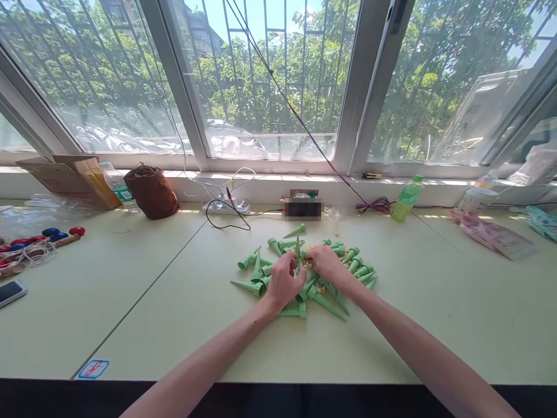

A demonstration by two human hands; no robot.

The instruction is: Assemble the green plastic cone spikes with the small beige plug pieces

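A pile of several green plastic cone spikes [255, 273] lies on the pale green table [174, 302], with small yellowish bits among them. Both hands meet over the middle of the pile. My left hand [284, 281] is curled, its fingers pinched on a green spike between the hands. My right hand [325, 262] is also curled, fingertips pressed to the same spot; what it grips is too small to name.
A brown pouch [151, 191] and a cardboard box [72, 180] stand at the back left, a power strip [226, 206] with wires in the middle, a green bottle [407, 198] at the right. Red and blue balls [52, 234] and a phone [11, 292] lie at the left.
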